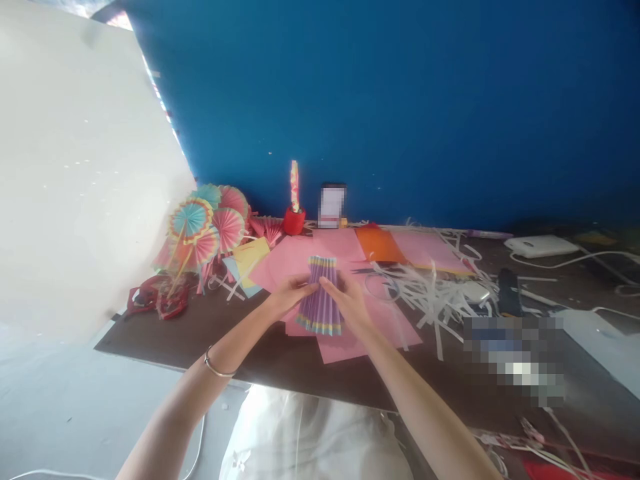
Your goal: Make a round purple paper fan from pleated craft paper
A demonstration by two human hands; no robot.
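Observation:
Between my two hands is a pleated paper fan (323,310), purple with yellow and light blue bands along its top and bottom edges. Its folds are narrower at the top and spread wider below. My left hand (293,295) grips its left side, thumb lying across the pleats. My right hand (349,300) pinches the right side, with its thumb near the middle. The fingers behind the paper are hidden. Beneath the fan lie pink paper sheets (340,347) on the dark table (240,347).
Finished round paper fans (190,223) are bunched at the left, beside a red bundle (160,297). A red holder (294,221) and a propped phone (332,205) stand along the blue wall. White paper strips (420,290) are heaped right of my hands, near an orange sheet (380,245).

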